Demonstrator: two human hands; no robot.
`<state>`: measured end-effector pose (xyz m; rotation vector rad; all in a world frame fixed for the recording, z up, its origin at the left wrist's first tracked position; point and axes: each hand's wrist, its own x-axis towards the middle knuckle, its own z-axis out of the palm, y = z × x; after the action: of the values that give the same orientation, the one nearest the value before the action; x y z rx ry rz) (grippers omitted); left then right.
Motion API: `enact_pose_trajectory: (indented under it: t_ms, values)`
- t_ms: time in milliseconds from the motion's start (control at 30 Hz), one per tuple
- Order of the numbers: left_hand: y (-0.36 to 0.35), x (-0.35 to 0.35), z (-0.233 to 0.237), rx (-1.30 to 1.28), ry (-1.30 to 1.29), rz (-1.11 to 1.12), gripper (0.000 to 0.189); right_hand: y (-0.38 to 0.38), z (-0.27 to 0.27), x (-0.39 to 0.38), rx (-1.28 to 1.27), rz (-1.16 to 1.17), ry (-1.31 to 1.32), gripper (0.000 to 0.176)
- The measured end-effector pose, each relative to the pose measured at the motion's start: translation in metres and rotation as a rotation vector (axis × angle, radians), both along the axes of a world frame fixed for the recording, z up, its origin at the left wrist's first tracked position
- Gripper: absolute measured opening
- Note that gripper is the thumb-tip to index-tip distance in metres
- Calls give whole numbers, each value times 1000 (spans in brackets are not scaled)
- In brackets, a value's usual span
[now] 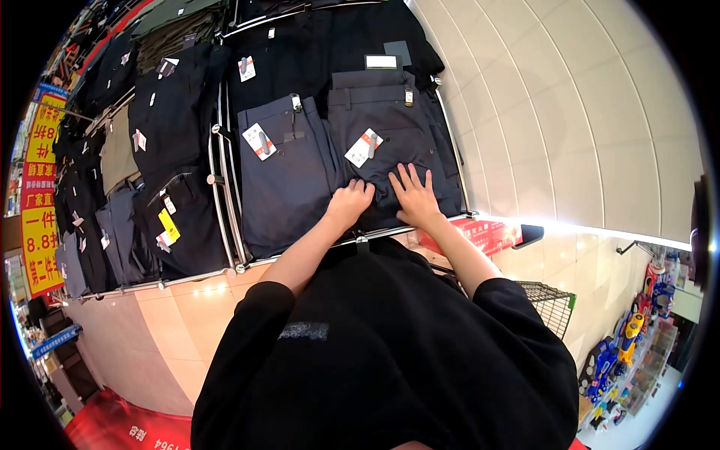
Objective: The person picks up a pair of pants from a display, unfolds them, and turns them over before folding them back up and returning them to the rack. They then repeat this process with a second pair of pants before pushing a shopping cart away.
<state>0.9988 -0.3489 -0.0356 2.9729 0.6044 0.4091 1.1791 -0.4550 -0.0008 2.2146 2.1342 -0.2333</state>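
Note:
Folded dark grey trousers (394,112) lie on the rack in front of me, with a red and white tag (364,148) near their middle. My left hand (351,204) is at their lower left edge, its fingers curled onto the dark cloth; what they pinch is too small to make out. My right hand (415,196) rests on the lower right part of the same trousers, its fingers spread flat. To the left, beside my left hand, lies a folded blue-grey pair (289,180) with its own tag (260,142).
A metal rail (227,180) divides this stack from more black trousers (169,97) at the left. Yellow and red signs (43,195) hang at the far left. A wire cart (547,304) stands at the lower right, near shelves with colourful toys (630,337). A tiled wall (555,97) rises at right.

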Motion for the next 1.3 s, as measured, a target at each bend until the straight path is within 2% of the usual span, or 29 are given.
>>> enact_pose_trajectory:
  t_ms: [67,133,167,200,300,400,433,467,500,533,567,600,633,667,700,733,800,833,867,933,967,1000,1067,1133,1200,1233,1300]
  values:
    - [6,3,9,-186,131,11,17,-2,-7,2,56,11,-8,67]
    - [9,4,9,-218,113,32,18,4,-20,11,35,22,-14,60]
    - [9,3,9,-264,97,24,19,4,-25,17,183,37,-1,45]
    - [9,2,12,-313,82,16,20,5,-23,22,182,39,2,45]
    - [0,-2,21,-341,94,-47,21,5,-5,33,107,23,206,26]
    - [-10,-7,29,-373,127,-130,17,-13,4,40,14,132,268,26]
    - [-13,-8,33,-420,194,-154,18,-16,6,39,-170,97,252,32]
    - [-13,-9,36,-465,261,-179,20,-22,6,37,-171,97,253,32]
    - [-12,-9,46,-588,296,-164,30,-27,11,33,-135,108,288,38]
    - [-10,-12,45,-585,298,-165,30,-27,16,31,-96,119,324,45]
    - [-8,-16,43,-658,268,-197,41,-23,21,33,-376,54,398,49]
    - [-6,-20,41,-731,237,-229,53,-18,29,26,-372,50,401,49]
    - [-4,-21,44,-771,369,-223,69,-16,36,19,-489,-30,461,51]
    - [0,-21,45,-767,371,-228,69,-15,39,17,-605,-111,520,56]
    - [5,-21,46,-898,433,-160,62,-19,20,20,-696,-105,575,69]
    - [9,-21,47,-1029,494,-88,55,-21,21,19,-692,-108,575,69]
    - [32,-16,44,-938,376,-81,37,-28,21,9,-656,-79,430,71]
    - [42,-16,40,-873,175,0,23,-28,31,5,-684,-113,434,74]
    - [50,-14,35,-768,-77,78,22,-30,37,0,-694,-118,441,74]
    - [78,-4,43,-676,-227,260,20,-24,55,-11,-856,-251,252,79]
    - [91,-1,39,-620,-286,340,25,-13,69,-12,-915,-235,167,77]
    - [100,4,47,-582,-270,429,32,1,67,-1,-912,-233,167,77]
    - [119,12,54,-444,-267,431,45,40,58,31,-717,-199,427,67]
    - [131,20,56,-374,-261,388,52,68,47,53,-107,-339,370,60]
    - [143,27,43,-347,-261,295,47,103,28,77,135,-492,506,64]
    - [146,31,40,-349,-263,292,47,113,25,82,117,-509,453,66]
    - [150,31,35,-413,-19,251,37,130,19,90,66,-514,393,72]
